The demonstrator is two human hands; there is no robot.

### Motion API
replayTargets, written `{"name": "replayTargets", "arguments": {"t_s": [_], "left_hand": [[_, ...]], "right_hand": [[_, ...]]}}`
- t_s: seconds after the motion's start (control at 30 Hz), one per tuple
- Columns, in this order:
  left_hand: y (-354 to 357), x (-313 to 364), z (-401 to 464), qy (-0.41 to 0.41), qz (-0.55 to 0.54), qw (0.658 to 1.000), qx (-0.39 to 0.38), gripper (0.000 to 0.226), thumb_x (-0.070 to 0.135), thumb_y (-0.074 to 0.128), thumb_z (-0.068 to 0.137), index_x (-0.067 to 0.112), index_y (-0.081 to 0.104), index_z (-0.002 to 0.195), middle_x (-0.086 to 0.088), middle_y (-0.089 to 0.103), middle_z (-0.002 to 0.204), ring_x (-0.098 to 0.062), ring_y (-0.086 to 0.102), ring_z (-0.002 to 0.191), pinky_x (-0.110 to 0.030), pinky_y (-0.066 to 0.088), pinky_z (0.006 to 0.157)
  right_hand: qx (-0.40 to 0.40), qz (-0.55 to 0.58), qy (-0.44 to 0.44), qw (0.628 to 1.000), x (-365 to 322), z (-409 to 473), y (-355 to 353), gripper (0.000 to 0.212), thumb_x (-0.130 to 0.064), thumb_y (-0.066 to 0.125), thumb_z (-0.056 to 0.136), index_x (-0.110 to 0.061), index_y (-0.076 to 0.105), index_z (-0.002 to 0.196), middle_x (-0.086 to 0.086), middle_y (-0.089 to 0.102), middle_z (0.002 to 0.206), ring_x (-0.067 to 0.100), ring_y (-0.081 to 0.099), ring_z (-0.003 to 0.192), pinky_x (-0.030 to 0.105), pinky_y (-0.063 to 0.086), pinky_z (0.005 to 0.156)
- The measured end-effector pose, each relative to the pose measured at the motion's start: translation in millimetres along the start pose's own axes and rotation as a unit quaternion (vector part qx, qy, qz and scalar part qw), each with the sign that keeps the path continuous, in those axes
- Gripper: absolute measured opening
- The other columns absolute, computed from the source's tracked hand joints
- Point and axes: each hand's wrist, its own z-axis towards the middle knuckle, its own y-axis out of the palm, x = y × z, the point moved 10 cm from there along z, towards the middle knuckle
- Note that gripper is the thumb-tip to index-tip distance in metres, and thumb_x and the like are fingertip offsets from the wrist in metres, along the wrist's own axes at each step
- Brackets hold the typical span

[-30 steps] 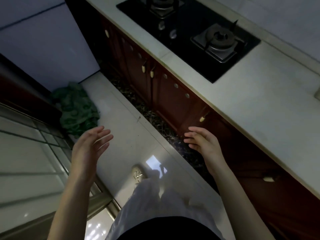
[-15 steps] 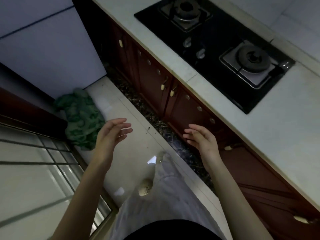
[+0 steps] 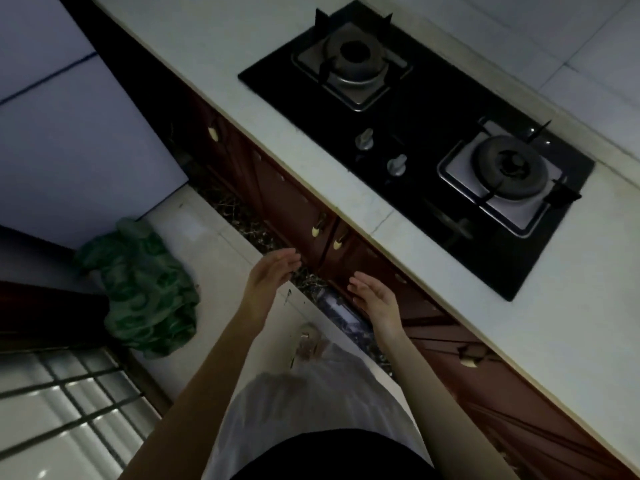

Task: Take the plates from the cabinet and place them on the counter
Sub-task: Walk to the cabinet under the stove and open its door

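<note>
Both hands, the left hand (image 3: 268,277) and right hand (image 3: 375,297), hang empty, fingers spread, apart, before the closed cabinet (image 3: 294,206) under the counter (image 3: 311,168) edge.

No readable text, labels or numbers anywhere in view

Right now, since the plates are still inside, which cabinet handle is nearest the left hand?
The left handle of the pale pair under the stove, just beyond the left hand; its twin sits further right.

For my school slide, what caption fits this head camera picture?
Two empty hands, left hand and right hand, reach toward closed cabinet doors below the stove.
</note>
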Motion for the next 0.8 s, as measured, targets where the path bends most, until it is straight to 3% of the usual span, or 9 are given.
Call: {"name": "replayTargets", "arguments": {"t_s": [0.1,0.17,0.27,0.37,0.47,0.57,0.67,0.73,0.8], "left_hand": [[9.9,-14.5,37.8,-0.028,0.03,0.999,-0.018,0.02,0.012,0.045,0.094,0.016,0.06,0.106,0.0,0.066,0.104,-0.012,0.062,0.1,-0.021,0.047,0.087],[17.1,-26.9,58.0,-0.056,0.047,0.997,-0.034,0.021,0.011,0.046,0.092,0.021,0.061,0.103,0.002,0.066,0.105,-0.011,0.061,0.101,-0.019,0.046,0.085],[28.7,-49.2,85.6,-0.098,0.108,0.986,-0.087,0.028,0.003,0.044,0.09,0.019,0.058,0.109,-0.008,0.062,0.117,-0.017,0.057,0.11,-0.024,0.044,0.091],[37.0,-65.3,114.0,-0.131,0.137,0.974,-0.12,0.031,0.002,0.043,0.091,0.02,0.056,0.113,-0.011,0.059,0.123,-0.02,0.053,0.116,-0.027,0.039,0.097],[46.1,-77.7,135.8,-0.149,0.175,0.962,-0.144,0.036,0.0,0.042,0.092,0.008,0.052,0.125,-0.016,0.055,0.13,-0.024,0.05,0.122,-0.027,0.037,0.1],[55.2,-91.7,152.6,-0.162,0.202,0.953,-0.159,0.043,-0.008,0.036,0.09,0.0,0.044,0.132,-0.022,0.047,0.138,-0.031,0.044,0.129,-0.027,0.035,0.1],[67.9,-111.4,162.6,-0.186,0.21,0.943,-0.179,0.052,-0.013,0.034,0.087,0.0,0.038,0.137,-0.021,0.042,0.143,-0.03,0.041,0.131,-0.024,0.035,0.098],[79.5,-124.0,167.4,-0.189,0.214,0.939,-0.191,0.056,-0.015,0.033,0.087,0.001,0.032,0.14,-0.02,0.037,0.147,-0.031,0.037,0.134,-0.02,0.034,0.097],[87.4,-133.3,175.2,-0.178,0.228,0.938,-0.193,0.056,-0.016,0.032,0.088,-0.001,0.028,0.141,-0.02,0.031,0.149,-0.031,0.032,0.137,-0.024,0.031,0.104]], "right_hand": [[0.007,-0.028,0.031,0.999,6.8,26.3,8.1,0.03,0.003,0.04,0.094,0.006,0.053,0.121,0.032,0.056,0.125,0.031,0.058,0.1,0.015,0.046,0.069],[0.012,-0.033,0.046,0.998,9.4,39.9,11.9,0.032,0.008,0.036,0.093,0.009,0.051,0.122,0.032,0.053,0.128,0.031,0.054,0.108,0.015,0.046,0.073],[0.038,-0.025,0.075,0.996,16.3,58.2,14.7,0.035,0.011,0.033,0.092,0.012,0.046,0.124,0.032,0.05,0.131,0.037,0.051,0.119,0.012,0.048,0.075],[0.055,-0.043,0.095,0.993,20.3,78.1,19.6,0.036,0.011,0.032,0.092,0.015,0.042,0.127,0.037,0.044,0.134,0.046,0.042,0.125,0.037,0.04,0.099],[0.059,-0.03,0.118,0.991,27.1,98.5,26.0,0.036,0.01,0.036,0.091,0.017,0.04,0.127,0.039,0.043,0.133,0.049,0.041,0.125,0.042,0.039,0.096],[0.071,0.019,0.123,0.99,31.4,115.2,35.0,0.033,0.018,0.034,0.087,0.023,0.043,0.119,0.044,0.045,0.128,0.051,0.046,0.116,0.037,0.045,0.084],[0.075,0.015,0.13,0.989,41.3,131.3,41.5,0.037,0.018,0.038,0.085,0.014,0.048,0.12,0.038,0.05,0.127,0.028,0.055,0.092,0.01,0.048,0.06],[0.074,-0.002,0.14,0.987,51.1,139.6,43.6,0.045,0.011,0.045,0.087,0.005,0.041,0.131,0.025,0.048,0.135,0.019,0.05,0.099,0.0,0.044,0.058],[0.075,-0.008,0.142,0.987,56.3,147.6,44.3,0.054,0.006,0.05,0.088,-0.004,0.034,0.138,0.02,0.044,0.14,0.022,0.048,0.112,0.002,0.044,0.067]]}}
